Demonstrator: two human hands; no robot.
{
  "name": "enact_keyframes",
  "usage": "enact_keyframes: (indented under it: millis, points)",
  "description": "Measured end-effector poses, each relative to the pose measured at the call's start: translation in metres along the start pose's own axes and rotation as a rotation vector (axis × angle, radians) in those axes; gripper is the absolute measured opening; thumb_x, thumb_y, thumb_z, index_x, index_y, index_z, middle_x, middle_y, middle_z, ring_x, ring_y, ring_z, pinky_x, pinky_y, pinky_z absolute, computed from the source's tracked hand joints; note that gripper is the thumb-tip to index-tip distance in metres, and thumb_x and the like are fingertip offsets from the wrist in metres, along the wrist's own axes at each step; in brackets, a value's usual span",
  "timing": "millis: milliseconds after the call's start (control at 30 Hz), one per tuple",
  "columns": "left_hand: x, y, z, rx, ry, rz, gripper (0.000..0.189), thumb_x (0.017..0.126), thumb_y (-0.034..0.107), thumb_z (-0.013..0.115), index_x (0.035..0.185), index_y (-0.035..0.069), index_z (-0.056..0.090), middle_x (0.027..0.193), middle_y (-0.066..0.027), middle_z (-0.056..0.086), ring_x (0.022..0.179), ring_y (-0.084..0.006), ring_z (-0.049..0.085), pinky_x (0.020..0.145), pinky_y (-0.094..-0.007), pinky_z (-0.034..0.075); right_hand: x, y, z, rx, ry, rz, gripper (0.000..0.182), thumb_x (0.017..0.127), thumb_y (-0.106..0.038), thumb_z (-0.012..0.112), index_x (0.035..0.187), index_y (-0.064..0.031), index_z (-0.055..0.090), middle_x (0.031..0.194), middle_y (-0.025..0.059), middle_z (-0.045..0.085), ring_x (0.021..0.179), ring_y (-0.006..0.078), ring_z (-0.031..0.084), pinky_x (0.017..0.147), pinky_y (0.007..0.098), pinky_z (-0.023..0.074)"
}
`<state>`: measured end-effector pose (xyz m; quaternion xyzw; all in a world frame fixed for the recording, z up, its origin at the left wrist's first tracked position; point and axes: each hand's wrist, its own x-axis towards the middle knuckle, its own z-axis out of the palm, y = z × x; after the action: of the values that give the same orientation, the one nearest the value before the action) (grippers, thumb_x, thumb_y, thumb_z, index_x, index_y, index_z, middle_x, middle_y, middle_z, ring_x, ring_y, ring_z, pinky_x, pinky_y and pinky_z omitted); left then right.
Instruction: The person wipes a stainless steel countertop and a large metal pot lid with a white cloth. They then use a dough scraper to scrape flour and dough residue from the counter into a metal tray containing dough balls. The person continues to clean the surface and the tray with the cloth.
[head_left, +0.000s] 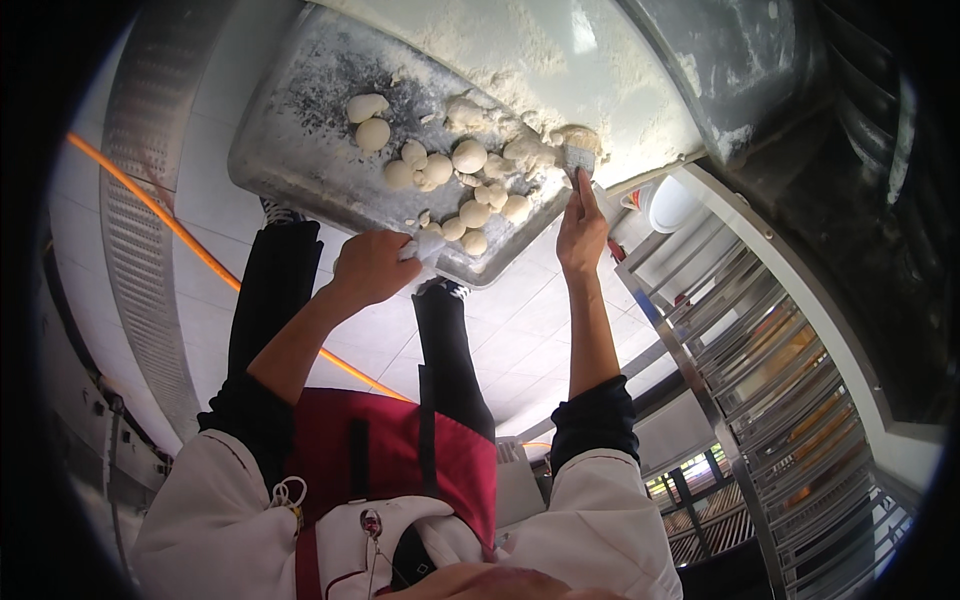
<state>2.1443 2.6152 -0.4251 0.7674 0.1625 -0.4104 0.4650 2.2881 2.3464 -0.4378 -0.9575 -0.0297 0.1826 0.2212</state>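
Note:
In my right hand (582, 234) is a flat bristle brush (580, 152), its bristles on the floury worktop (517, 37) beside a metal tray (281, 169). My left hand (373, 268) grips a crumpled whitish cloth (425, 247) at the tray's near edge. Whether it also holds the rim is hidden. Flour coats the tray, and several round dough balls (469, 156) lie in it, some touching each other. A heap of loose flour and dough scraps (529, 154) spreads along the tray's far right side, close to the brush.
At the right stands a metal rack (750, 420) with many rails. A white bucket (671, 204) sits below the worktop edge, and a dark machine part (750, 67) rises at the upper right. An orange hose (161, 214) crosses the tiled floor, near a perforated metal strip (139, 247).

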Motion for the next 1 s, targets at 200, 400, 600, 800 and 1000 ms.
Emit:
enact_keyframes:
  millis: [200, 400, 600, 800, 1000]
  points:
    - [0.002, 0.006, -0.002, 0.039, -0.011, -0.003, 0.024, 0.074, 0.026, 0.058, 0.077, 0.003, 0.065, 0.071, -0.0183, 0.063, 0.070, -0.0372, 0.063, 0.066, -0.0462, 0.050, -0.018, -0.001, -0.024, 0.235, -0.081, 0.223, 0.038, 0.096, -0.010, 0.045, 0.130, 0.0050, 0.050, 0.125, 0.0205, 0.059, 0.119, 0.0230, 0.054, 0.098, 0.0294, 0.0413]
    - [-0.004, 0.001, -0.003, 0.030, 0.006, -0.007, 0.024, 0.074, 0.026, 0.058, 0.077, 0.003, 0.066, 0.072, -0.0187, 0.064, 0.070, -0.0374, 0.063, 0.066, -0.0465, 0.050, 0.035, -0.043, -0.061, -0.163, -0.055, -0.051, 0.036, 0.097, -0.011, 0.050, 0.132, -0.0130, 0.055, 0.094, 0.0183, 0.070, 0.072, 0.0113, 0.063, 0.061, 0.0290, 0.0508]
    - [-0.001, 0.005, -0.006, 0.041, -0.013, 0.000, 0.024, 0.074, 0.025, 0.058, 0.076, 0.003, 0.066, 0.070, -0.0186, 0.063, 0.070, -0.0369, 0.063, 0.066, -0.0469, 0.049, 0.078, -0.112, 0.011, -0.245, -0.046, -0.582, 0.031, 0.091, -0.014, 0.057, 0.121, -0.0200, 0.062, 0.069, 0.0125, 0.065, 0.054, 0.0247, 0.063, 0.048, 0.0363, 0.0478]
    - [-0.002, 0.003, -0.009, 0.026, -0.007, -0.003, 0.023, 0.074, 0.025, 0.058, 0.076, 0.004, 0.066, 0.069, -0.0178, 0.063, 0.069, -0.0365, 0.063, 0.066, -0.0466, 0.049, 0.088, -0.113, 0.035, -0.634, -0.113, -0.688, 0.030, 0.092, -0.020, 0.053, 0.122, -0.0244, 0.058, 0.066, 0.0091, 0.063, 0.047, 0.0202, 0.060, 0.041, 0.0334, 0.0478]
    - [-0.003, 0.002, -0.013, 0.010, 0.013, 0.014, 0.023, 0.073, 0.026, 0.058, 0.076, 0.004, 0.066, 0.070, -0.0174, 0.063, 0.069, -0.0363, 0.063, 0.066, -0.0465, 0.050, 0.058, -0.039, -0.020, -0.780, -0.154, -0.555, 0.033, 0.092, -0.023, 0.057, 0.124, -0.0296, 0.059, 0.063, 0.0082, 0.061, 0.047, 0.0240, 0.060, 0.042, 0.0372, 0.0472]
